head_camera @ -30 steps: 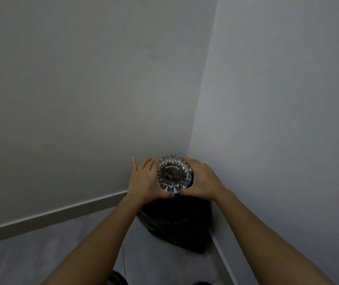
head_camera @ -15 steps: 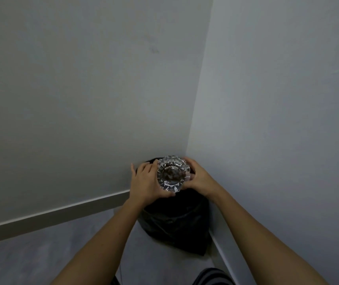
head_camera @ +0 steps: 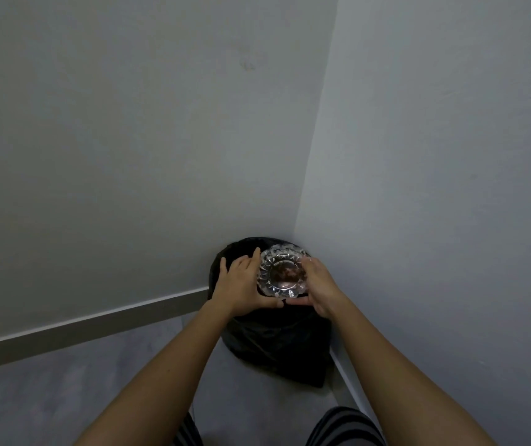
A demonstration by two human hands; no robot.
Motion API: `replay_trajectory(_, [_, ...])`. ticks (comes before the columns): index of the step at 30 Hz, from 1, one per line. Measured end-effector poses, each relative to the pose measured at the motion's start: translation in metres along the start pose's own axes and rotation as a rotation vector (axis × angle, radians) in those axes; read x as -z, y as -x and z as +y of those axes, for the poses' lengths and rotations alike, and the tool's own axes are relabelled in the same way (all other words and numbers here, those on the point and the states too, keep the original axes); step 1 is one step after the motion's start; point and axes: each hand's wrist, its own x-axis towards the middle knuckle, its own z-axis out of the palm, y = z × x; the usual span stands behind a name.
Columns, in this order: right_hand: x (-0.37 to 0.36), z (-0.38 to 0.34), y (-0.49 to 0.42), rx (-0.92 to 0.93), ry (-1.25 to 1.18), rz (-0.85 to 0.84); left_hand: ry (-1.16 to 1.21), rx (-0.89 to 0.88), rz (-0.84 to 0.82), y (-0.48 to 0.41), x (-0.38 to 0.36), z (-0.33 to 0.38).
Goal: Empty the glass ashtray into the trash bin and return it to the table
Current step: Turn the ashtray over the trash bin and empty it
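The round cut-glass ashtray (head_camera: 282, 272) is held directly over the trash bin (head_camera: 277, 342), which is lined with a black bag and stands in the corner of the room. Brownish residue shows in the ashtray's centre. My left hand (head_camera: 243, 284) grips its left rim and my right hand (head_camera: 320, 289) grips its right rim. The ashtray is tipped so that its round face looks toward me. The bin's opening is mostly hidden behind the hands and ashtray.
Two plain walls meet just behind the bin, with a grey baseboard (head_camera: 80, 329) along the left wall. Grey floor (head_camera: 64, 397) spreads out to the left. Striped trouser knees (head_camera: 347, 428) show at the bottom edge.
Both hands have lowered the ashtray toward the bin's mouth. More of the black bag's rim shows behind the hands, and my knees have come into view.
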Motion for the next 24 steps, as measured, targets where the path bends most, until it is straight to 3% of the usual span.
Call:
replay_trajectory(5, [0.011,0.004,-0.008,-0.048,-0.008,-0.024,-0.061,0.211,-0.275,0.02,-0.022,-0.023])
replay_trajectory(7, [0.012,0.006,-0.013,-0.026,0.113,0.026,-0.078,0.29,-0.385,0.025,-0.034,-0.03])
replay_trajectory(12, [0.01,0.015,-0.021,0.208,0.85,0.237,-0.053,0.332,-0.345,0.033,-0.061,-0.029])
replay_trajectory(19, [0.014,0.029,-0.018,0.61,1.702,0.055,-0.071,0.334,-0.259,0.029,-0.067,-0.03])
replay_trajectory(24, [0.024,0.035,-0.006,1.023,2.056,0.038,-0.064,0.34,-0.241,0.027,-0.074,-0.032])
